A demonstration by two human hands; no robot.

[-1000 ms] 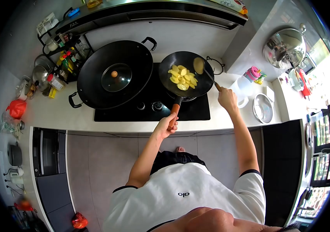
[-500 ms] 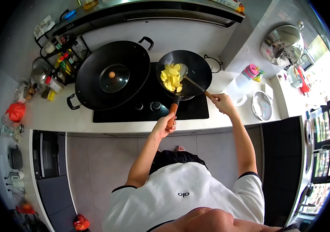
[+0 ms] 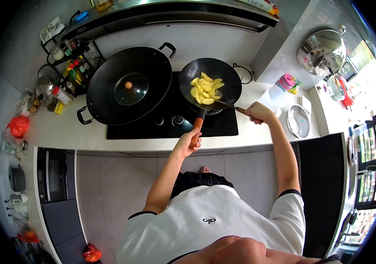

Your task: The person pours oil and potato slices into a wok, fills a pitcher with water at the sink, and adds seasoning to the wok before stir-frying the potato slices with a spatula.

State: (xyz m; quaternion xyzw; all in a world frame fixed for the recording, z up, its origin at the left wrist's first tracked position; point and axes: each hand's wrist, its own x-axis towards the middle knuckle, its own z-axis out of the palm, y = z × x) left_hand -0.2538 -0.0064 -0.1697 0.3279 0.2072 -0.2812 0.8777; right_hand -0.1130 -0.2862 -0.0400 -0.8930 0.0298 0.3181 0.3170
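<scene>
My left hand (image 3: 188, 143) is wrapped round the orange-brown handle (image 3: 198, 127) of a small black wok (image 3: 230, 83) on the right side of the cooktop. In my right hand (image 3: 260, 113) is the wooden handle of a spatula (image 3: 226, 104), its metal shaft reaching over the wok's right rim. The spatula's head is largely hidden at the edge of a heap of thin yellow slices (image 3: 205, 90), which look like potato. These slices lie in the middle of the wok.
A large black wok (image 3: 104, 66) with a glass lid (image 3: 130, 94) inside it stands to the left. On the right counter are a metal bowl (image 3: 298, 121) and a clear jug (image 3: 276, 97) with a pink-lidded bottle. A rack of seasonings (image 3: 71, 61) fills the left corner.
The yellow slices have shifted right and spread across the wok. The spatula's head has dropped lower among them, and my right hand has moved slightly right and tilted over. My left hand stays put.
</scene>
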